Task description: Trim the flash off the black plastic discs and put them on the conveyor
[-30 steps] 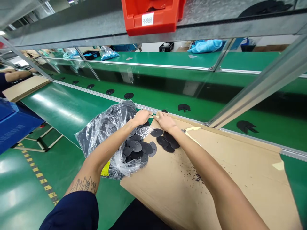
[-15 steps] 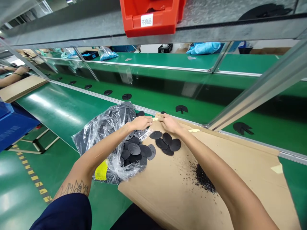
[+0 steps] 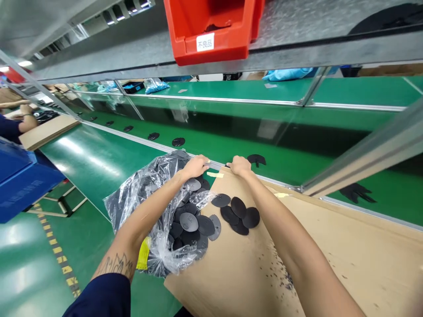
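Note:
My left hand (image 3: 196, 166) is closed at the metal rail (image 3: 216, 165), above the open plastic bag (image 3: 139, 193) of black discs; its fingertips are partly hidden. At the far edge of the brown cardboard sheet (image 3: 238, 268), my right hand (image 3: 240, 164) has its fingers curled, and I cannot make out what is in them. A sliver of something dark shows beside its fingertips. Between and below the hands, a strip of pale tape (image 3: 215, 175) lies at the cardboard's corner. Loose black oval discs (image 3: 238, 207) rest on the cardboard, nearer to me than the right hand.
Small black bits (image 3: 280, 273) are scattered under my right forearm. Beyond the rail, notched black discs (image 3: 256, 159) lie spaced along the green belt (image 3: 211, 145). A red bin (image 3: 211, 48) sits on the overhead shelf. A slanted metal post (image 3: 357, 149) stands right; a co-worker's arm (image 3: 28, 121) is far left.
Both hands have come off the tape strip and moved apart, the right one to the right. The camera view has shifted and tilted slightly upward.

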`<move>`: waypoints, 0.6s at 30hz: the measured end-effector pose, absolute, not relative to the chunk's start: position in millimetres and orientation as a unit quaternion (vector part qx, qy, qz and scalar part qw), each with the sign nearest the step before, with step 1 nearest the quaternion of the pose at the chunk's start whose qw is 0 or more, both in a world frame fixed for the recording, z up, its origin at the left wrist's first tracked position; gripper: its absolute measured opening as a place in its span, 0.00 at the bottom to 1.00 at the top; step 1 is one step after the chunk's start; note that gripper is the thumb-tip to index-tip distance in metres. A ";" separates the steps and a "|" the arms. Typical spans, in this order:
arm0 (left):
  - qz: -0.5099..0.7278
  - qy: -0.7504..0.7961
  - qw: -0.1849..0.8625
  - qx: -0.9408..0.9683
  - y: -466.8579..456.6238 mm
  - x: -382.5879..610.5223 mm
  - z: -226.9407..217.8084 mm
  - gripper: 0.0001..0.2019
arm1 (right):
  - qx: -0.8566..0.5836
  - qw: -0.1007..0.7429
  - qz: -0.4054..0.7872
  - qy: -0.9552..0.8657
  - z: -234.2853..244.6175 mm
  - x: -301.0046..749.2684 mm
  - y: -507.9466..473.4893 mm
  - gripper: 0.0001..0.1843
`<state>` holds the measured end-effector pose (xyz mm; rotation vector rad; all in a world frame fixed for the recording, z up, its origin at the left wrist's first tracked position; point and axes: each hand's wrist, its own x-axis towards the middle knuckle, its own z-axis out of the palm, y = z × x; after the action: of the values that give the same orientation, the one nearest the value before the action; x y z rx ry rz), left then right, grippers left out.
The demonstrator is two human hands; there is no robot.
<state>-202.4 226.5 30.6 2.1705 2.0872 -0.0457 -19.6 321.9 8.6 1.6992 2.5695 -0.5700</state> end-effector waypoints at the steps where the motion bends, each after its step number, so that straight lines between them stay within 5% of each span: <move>1: -0.021 0.694 0.068 0.717 230.0 -199.2 30.1 0.16 | 0.538 0.005 -0.188 0.821 8.6 -21.7 323.7 0.20; 11: -0.108 0.735 0.077 0.665 238.2 -218.6 35.8 0.19 | 0.453 0.007 -0.285 0.845 12.1 -38.7 332.1 0.18; 18: -0.127 0.724 0.073 0.674 236.0 -221.9 40.8 0.18 | 0.451 -0.103 -0.270 0.844 31.2 -49.7 332.1 0.21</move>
<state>-221.9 236.0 40.8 2.0257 2.1743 -0.3802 -49.7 332.1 31.2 1.5178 2.8415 -0.9101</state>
